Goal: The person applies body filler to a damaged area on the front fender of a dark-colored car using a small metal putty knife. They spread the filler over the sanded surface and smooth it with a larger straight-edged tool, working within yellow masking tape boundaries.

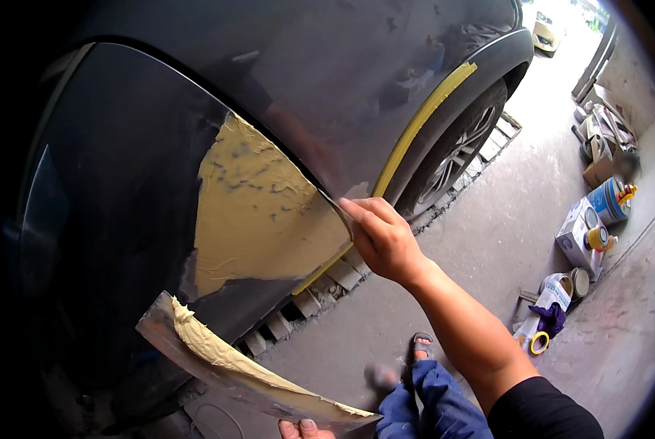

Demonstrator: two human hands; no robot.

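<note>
My left hand (305, 430) pinches the lower edge of a wide, thin metal putty board (218, 377). A thick ridge of pale yellow body filler (218, 344) runs along the board. My right hand (382, 234) is closed on a thin spreader, seen nearly edge-on and mostly hidden by the fingers. It is at the gap between two dark car panels, by the right corner of a filler patch (262, 212). That patch covers part of the left panel (122, 183), rough with dark specks at its top and smoother below.
Yellow masking tape (426, 110) follows the wheel arch above the wheel (459, 150). Bricks (342, 274) line the floor under the car. Along the right wall stand a blue can (609, 201), a white box (578, 234), a tape roll (539, 342) and a purple cloth (551, 318).
</note>
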